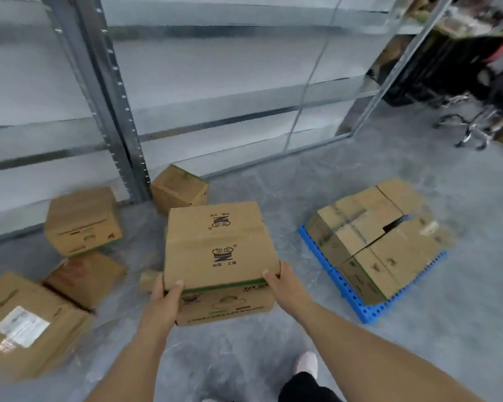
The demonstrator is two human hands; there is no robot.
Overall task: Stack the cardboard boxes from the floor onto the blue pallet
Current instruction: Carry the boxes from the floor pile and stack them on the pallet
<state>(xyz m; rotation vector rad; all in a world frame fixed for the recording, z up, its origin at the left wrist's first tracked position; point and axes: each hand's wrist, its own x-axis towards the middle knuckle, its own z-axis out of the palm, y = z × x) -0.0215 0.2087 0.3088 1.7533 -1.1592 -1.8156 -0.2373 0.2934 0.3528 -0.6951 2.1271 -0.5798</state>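
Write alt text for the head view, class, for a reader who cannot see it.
A person's left hand and right hand grip a cardboard box by its near corners, above a grey floor. Right of it, a blue pallet already bears stacked boxes; more loose boxes lie at left.

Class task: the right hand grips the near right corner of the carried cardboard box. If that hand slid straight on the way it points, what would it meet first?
The right hand points up-left, so it would press straight into the brown printed cardboard box it already grips.

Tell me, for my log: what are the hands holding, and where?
One box, gripped at its near corners: left hand and right hand.
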